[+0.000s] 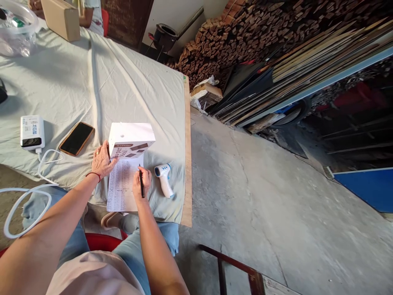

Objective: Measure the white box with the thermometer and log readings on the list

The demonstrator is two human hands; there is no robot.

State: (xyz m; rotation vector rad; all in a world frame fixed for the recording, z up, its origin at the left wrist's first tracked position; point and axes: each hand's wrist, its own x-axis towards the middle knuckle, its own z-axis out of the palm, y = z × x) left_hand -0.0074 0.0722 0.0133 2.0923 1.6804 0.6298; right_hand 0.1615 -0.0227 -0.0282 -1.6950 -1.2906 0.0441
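My right hand (142, 183) is closed round a black pen (141, 184), its tip over the upper right of a sheet of paper (118, 188) filled with handwritten lines. My left hand (102, 161), with a ring and a red wrist cord, grips the lower left corner of a white printed box (132, 133). The thumb lies across the box's front, while the other fingers run along its side and are partly hidden. The box stands over the paper's top end. To the right of my right hand lies a white and blue infrared thermometer (165, 180).
A phone (76, 138) and a white power bank (32, 132) with a looping white cable (29, 190) lie left on the cloth-covered table (129, 90). Farther back are a cardboard box (61, 20), a clear plastic tub (18, 35) and another person's arm (86, 16). Stacked firewood (233, 41) stands beyond.
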